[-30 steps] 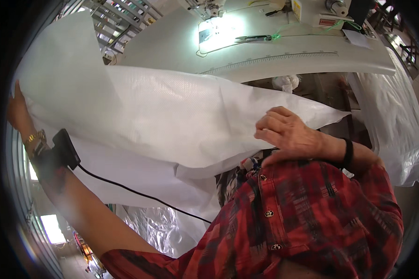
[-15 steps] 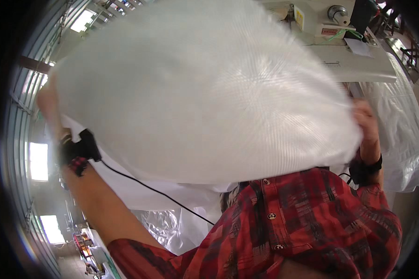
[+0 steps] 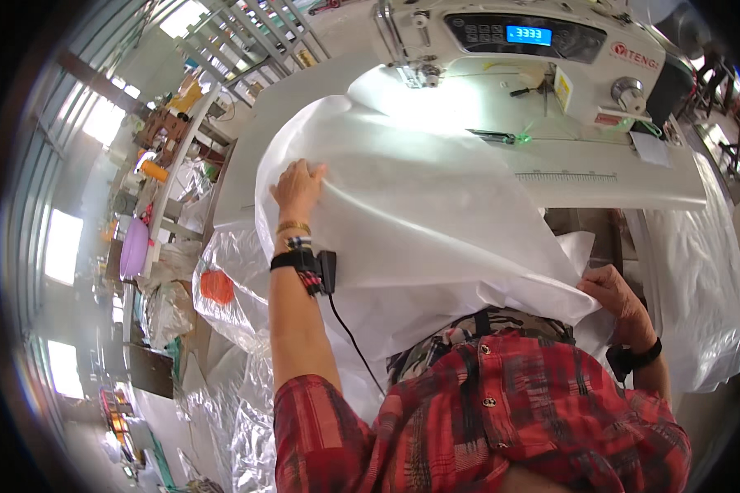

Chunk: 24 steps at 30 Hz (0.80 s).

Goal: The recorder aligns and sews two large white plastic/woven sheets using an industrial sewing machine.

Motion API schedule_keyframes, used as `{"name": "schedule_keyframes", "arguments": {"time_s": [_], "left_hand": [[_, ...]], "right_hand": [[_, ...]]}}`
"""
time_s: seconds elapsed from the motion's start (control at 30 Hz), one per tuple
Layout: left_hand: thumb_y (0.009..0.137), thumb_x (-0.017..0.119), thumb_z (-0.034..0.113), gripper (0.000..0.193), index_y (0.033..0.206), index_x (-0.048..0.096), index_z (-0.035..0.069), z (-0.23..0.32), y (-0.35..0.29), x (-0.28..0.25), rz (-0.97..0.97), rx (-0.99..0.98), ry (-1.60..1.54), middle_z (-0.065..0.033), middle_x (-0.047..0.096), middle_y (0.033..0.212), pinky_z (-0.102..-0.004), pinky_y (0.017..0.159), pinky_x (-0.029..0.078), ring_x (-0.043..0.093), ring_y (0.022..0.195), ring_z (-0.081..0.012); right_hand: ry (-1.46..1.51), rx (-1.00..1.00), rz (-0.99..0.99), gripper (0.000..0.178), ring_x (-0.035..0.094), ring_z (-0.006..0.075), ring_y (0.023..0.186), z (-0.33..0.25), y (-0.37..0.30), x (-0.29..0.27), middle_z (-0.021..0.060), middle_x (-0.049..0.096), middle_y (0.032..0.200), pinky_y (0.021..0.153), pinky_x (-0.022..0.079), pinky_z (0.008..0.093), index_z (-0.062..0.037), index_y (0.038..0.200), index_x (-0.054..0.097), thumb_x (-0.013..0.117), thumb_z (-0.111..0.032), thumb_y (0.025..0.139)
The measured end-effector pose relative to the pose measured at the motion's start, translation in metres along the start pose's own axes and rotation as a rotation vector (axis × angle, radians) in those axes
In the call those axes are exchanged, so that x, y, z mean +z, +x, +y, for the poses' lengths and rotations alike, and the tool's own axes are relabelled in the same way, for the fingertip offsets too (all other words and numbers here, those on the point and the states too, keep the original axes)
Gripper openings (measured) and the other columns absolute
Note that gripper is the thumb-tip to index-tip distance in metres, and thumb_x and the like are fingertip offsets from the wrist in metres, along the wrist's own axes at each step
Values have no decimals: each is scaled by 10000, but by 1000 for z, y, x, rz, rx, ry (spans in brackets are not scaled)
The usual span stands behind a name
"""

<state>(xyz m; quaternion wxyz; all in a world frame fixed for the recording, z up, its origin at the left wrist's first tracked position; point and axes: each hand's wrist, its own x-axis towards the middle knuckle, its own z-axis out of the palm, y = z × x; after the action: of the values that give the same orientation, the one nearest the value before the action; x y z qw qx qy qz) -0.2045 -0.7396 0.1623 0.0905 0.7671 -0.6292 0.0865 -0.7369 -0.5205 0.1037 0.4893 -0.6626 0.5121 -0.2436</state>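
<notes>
A large white woven-plastic sheet [image 3: 386, 222] spreads over the front of a sewing machine table and droops toward my lap. My left hand [image 3: 298, 191] rests on top of the sheet near its left side, with the thumb apart from the bent fingers. A crease runs from that thumb across to the right. At the lower right my right hand [image 3: 612, 297] pinches the sheet's edge, with part of the fingers hidden. The sheet's far end lies in bright light just in front of the sewing machine needle area [image 3: 423, 76].
The sewing machine [image 3: 543, 37] with a lit display spans the back. Tweezers [image 3: 493, 135] lie on its bed. Clear plastic sheeting [image 3: 699, 271] hangs at the right. To the left stand shelves with a purple object [image 3: 134, 246]. A black cable [image 3: 349, 337] hangs from my left wrist.
The sheet was raised and billowing between both hands; it is now down on the table. My left hand moved right and inward onto it. My right hand came lower, toward me.
</notes>
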Motion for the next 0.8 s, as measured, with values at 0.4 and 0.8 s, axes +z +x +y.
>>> {"name": "schedule_keyframes", "arguments": {"time_s": [0.4,0.8], "left_hand": [[836,594,570,774,1370,443,30,-45,-94,11,163,-40,-51,-253,416,1421,-470,1075,334,388,1314,-414],[852,666,359,646,1369,451,37,2,-202,-115,331,226,-230,-205,337,1483,-627,1081,187,299,1392,-348]], "right_hand": [[-839,-315,52,196,617,377,806,-114,65,6,166,654,818,762,460,443,-31,949,659,624,-202,860],[-492,-858,24,360,574,270,1135,-214,248,120,116,624,1210,969,442,361,-38,1206,602,645,-210,892]]}}
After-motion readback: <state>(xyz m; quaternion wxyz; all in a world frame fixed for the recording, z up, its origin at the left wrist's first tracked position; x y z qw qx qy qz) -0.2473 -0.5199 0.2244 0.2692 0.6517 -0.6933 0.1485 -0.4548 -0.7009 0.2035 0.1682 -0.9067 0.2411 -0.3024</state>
